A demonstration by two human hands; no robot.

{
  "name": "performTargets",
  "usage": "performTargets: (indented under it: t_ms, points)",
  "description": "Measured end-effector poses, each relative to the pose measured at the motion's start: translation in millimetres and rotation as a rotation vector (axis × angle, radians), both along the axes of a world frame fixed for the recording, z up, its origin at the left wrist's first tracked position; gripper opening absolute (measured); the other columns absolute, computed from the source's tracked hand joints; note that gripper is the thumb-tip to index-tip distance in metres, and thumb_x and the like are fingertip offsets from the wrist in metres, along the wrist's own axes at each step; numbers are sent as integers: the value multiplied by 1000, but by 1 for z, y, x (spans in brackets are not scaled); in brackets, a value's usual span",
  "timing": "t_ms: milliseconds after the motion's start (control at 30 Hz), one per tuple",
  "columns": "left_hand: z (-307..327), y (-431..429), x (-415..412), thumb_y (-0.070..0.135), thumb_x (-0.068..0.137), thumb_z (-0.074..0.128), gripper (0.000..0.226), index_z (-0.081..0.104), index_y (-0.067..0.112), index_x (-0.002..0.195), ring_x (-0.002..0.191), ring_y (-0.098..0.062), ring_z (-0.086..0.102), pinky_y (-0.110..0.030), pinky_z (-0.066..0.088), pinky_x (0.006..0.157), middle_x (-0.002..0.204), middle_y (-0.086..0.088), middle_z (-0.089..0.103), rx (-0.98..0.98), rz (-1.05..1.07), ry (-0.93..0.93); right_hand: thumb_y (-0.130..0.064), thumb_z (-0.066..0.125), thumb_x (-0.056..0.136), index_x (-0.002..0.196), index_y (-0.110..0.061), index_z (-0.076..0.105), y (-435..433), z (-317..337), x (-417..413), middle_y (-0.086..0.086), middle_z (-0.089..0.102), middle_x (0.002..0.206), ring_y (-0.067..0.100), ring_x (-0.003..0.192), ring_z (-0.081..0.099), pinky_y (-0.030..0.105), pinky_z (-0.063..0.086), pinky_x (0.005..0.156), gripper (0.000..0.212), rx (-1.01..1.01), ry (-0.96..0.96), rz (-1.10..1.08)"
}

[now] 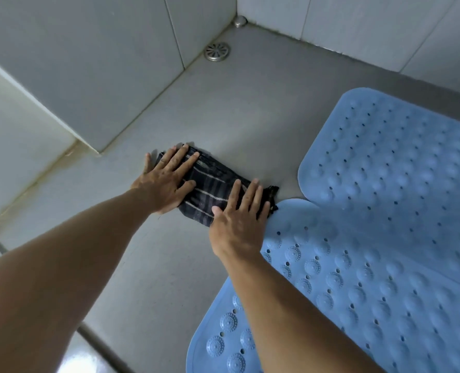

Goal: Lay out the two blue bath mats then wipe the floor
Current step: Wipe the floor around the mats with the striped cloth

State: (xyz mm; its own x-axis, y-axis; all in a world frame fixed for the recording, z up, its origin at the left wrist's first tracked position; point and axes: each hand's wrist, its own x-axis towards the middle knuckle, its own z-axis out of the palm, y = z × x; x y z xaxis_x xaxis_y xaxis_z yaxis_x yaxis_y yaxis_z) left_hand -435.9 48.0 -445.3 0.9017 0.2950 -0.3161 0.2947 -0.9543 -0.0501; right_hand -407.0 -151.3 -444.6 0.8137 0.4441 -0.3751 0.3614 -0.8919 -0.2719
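Fig. 1. My left hand [164, 181] and right hand [237, 219] lie side by side but apart. Each is flat with straight fingers, pressing a folded dark striped cloth [212, 184] onto the grey floor [169, 265]; neither grips it. The cloth's frayed right end touches the rounded corner of the nearer blue bath mat [344, 292]. The farther blue bath mat [398, 162] lies flat just beyond and meets the nearer one. Both mats look laid, so I judge wiping to be the step in hand. To do it well I would press evenly through both palms and push overlapping strokes toward the floor drain [217, 51]. I would also steer the cloth off the mat corner, which it could lift.
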Motion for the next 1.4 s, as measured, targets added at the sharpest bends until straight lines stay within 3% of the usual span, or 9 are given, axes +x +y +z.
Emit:
performTargets:
  t_ms: [167,400,567,733,1000,1167,1300,1400]
  points:
    - [2,0,3,62,94,4,67,-22,41,152,152,-19,-16,-64,-3,118,164,6,-23,34,0,69,-51,19,105,157,-15,-20,12,11,-4,19,-27,162,31,151,-23,49,-11,122,74,13,97,-156]
    - [3,11,8,67,90,-5,71,-25,38,152,150,-21,-20,-60,-6,120,159,4,-30,23,-93,103,-57,11,103,156,-19,-21,20,7,-3,15,-26,163,27,151,-23,48,-13,122,73,10,90,-263]
    - [3,21,39,70,86,-9,74,-27,38,150,149,-21,-24,-60,-9,119,159,3,-31,-12,-144,91,-59,11,102,154,-19,-25,27,8,15,17,-29,161,28,150,-25,49,-14,122,74,-14,107,-284]
    - [2,25,75,66,92,1,72,-25,37,151,148,-20,-25,-62,-10,118,160,2,-30,-51,-158,65,-62,6,101,150,-20,-30,30,9,54,18,-31,160,30,149,-27,51,-15,121,74,-97,124,-267]
    - [11,28,90,65,93,1,72,-32,33,149,145,-23,-30,-66,-11,116,157,-1,-36,-37,-231,165,-62,2,100,142,-21,-38,33,18,67,19,-37,157,31,147,-33,50,-20,118,71,-172,226,-248]
    - [9,33,97,69,78,-19,78,-37,34,145,145,-24,-31,-67,-10,115,153,0,-42,-36,-236,206,-65,-21,83,143,-21,-41,34,10,65,19,-39,155,31,146,-34,51,-20,118,77,-155,208,-279]
    - [9,35,116,69,78,-20,78,-36,36,146,145,-24,-31,-68,-9,115,154,1,-41,-30,-259,206,-62,0,99,142,-20,-40,36,13,82,17,-46,146,31,146,-34,51,-19,119,72,-131,229,-293]
    - [7,36,135,68,86,-8,74,-33,37,148,147,-23,-28,-68,-10,115,156,2,-38,-35,-263,195,-61,3,100,142,-19,-40,35,15,104,18,-47,146,31,145,-36,52,-17,119,73,-137,246,-273]
